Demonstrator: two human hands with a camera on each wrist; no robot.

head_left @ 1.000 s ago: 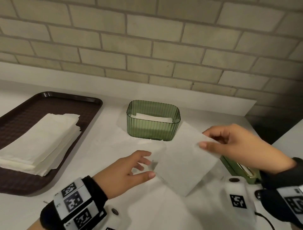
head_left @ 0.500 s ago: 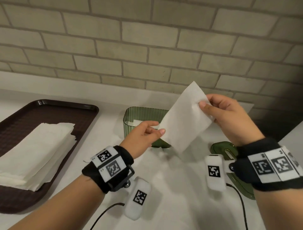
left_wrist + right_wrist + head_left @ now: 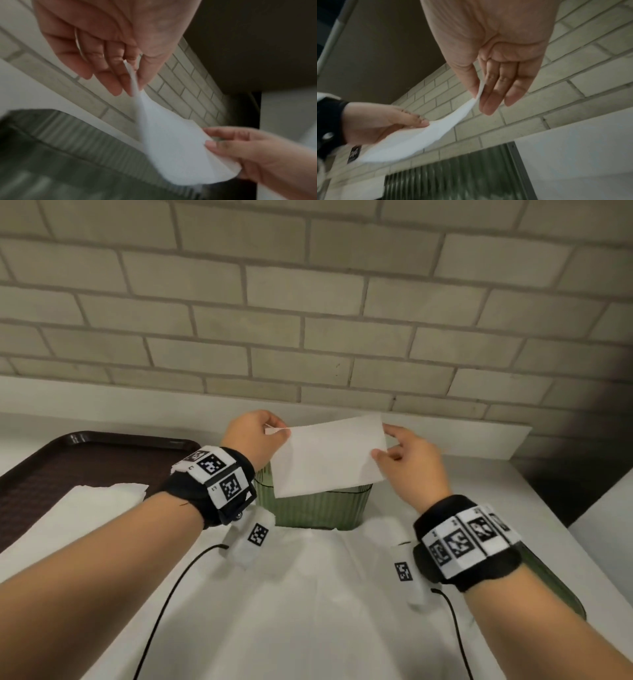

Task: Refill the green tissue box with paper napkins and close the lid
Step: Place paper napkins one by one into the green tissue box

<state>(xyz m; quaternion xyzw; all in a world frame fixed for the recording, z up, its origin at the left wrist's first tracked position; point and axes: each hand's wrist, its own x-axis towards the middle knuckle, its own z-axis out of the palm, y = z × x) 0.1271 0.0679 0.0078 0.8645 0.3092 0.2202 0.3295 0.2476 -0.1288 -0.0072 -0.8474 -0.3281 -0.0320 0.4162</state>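
A white paper napkin (image 3: 329,455) hangs stretched between both hands, just above the open green ribbed tissue box (image 3: 315,508). My left hand (image 3: 255,436) pinches its upper left corner between thumb and fingers (image 3: 123,81). My right hand (image 3: 404,453) pinches the right edge, thumb in front and fingers (image 3: 489,100) behind. The napkin (image 3: 173,146) sags over the box (image 3: 72,142) in the left wrist view; in the right wrist view the napkin (image 3: 419,136) hangs above the box (image 3: 453,175). The green lid (image 3: 551,587) lies on the counter by my right forearm, mostly hidden.
A dark brown tray (image 3: 85,463) at the left holds a stack of white napkins (image 3: 78,515). A brick wall (image 3: 308,320) rises close behind the box. The white counter (image 3: 308,611) spreads between my forearms, with wrist-camera cables trailing over it.
Both hands carried the napkin from low in front of the box up and forward over its opening. The left hand took hold of its left corner, and the napkin turned level.
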